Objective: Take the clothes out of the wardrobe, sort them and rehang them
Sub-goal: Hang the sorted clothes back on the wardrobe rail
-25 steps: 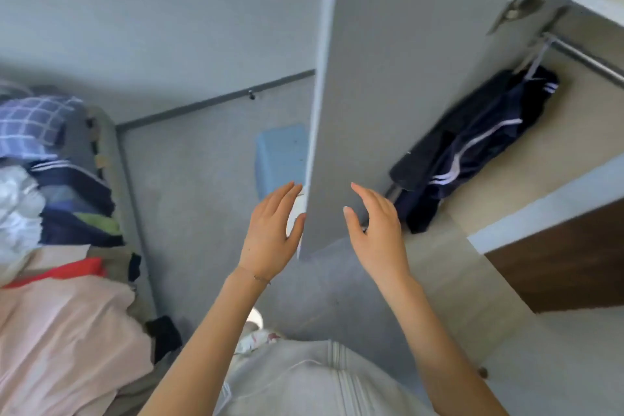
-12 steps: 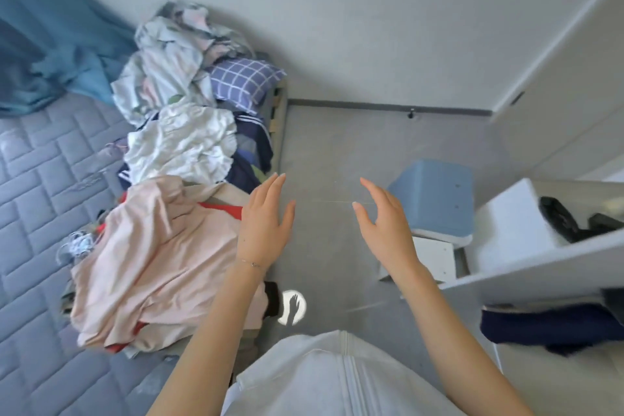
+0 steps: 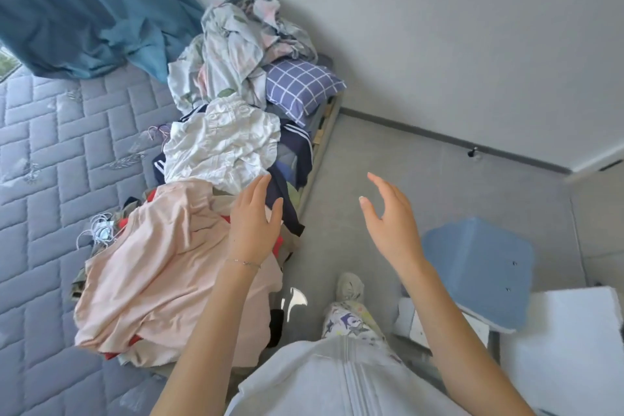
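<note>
Heap of clothes [image 3: 209, 199]: piled along the near edge of the quilted mattress [image 3: 50, 152], long axis running away from the wearer toward the wall, from the pink garment [image 3: 162, 263] at the near end, through the white crumpled garment [image 3: 219, 149], to pale floral bedding [image 3: 236, 44] and a checked pillow [image 3: 300, 86] at the far end. Left hand [image 3: 253, 223]: bare, fingers spread and slack, gripping nothing, poised above the right-hand margin of the pink garment; contact with the cloth not determinable. Right hand [image 3: 391, 219]: likewise open and empty, held over bare floor [image 3: 422, 159], well apart from the heap. Heap lying to the left of and just beyond both hands; left hand clearly the nearer, likely first to the pink garment. White hangers [image 3: 98, 230]: tangled at the left edge of the pile, number unclear. Dark and red garments beneath the pink one: mostly buried, kind indeterminate. Blue stool [image 3: 479, 267]: beside the right forearm. Wardrobe: outside the view. Blue curtain [image 3: 77, 7]: upper left, cut off by the frame.
</note>
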Action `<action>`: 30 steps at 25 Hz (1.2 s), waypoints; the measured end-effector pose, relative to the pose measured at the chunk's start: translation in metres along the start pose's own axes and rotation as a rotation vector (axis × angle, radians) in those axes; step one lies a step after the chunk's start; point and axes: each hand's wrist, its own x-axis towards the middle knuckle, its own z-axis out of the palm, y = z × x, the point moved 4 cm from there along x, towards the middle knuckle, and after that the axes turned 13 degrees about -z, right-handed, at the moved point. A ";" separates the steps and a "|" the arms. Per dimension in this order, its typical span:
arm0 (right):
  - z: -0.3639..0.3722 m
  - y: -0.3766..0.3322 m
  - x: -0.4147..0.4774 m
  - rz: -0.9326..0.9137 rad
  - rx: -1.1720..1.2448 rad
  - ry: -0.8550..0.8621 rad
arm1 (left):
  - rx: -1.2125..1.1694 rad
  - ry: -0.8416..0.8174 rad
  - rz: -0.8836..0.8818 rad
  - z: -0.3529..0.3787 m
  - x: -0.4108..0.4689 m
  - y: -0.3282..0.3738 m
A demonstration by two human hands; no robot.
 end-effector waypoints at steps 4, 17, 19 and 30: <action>-0.012 0.034 0.084 -0.089 0.012 -0.093 | 0.011 0.088 -0.086 0.018 0.065 0.026; 0.069 0.036 0.335 -0.382 0.075 -0.467 | -0.015 0.335 -0.429 0.031 0.209 0.008; 0.095 0.025 0.375 -0.414 0.068 -0.510 | -0.034 0.358 -0.468 0.028 0.243 -0.010; 0.267 -0.011 0.514 -0.489 0.013 -0.848 | -0.105 0.414 -0.799 0.021 0.367 -0.107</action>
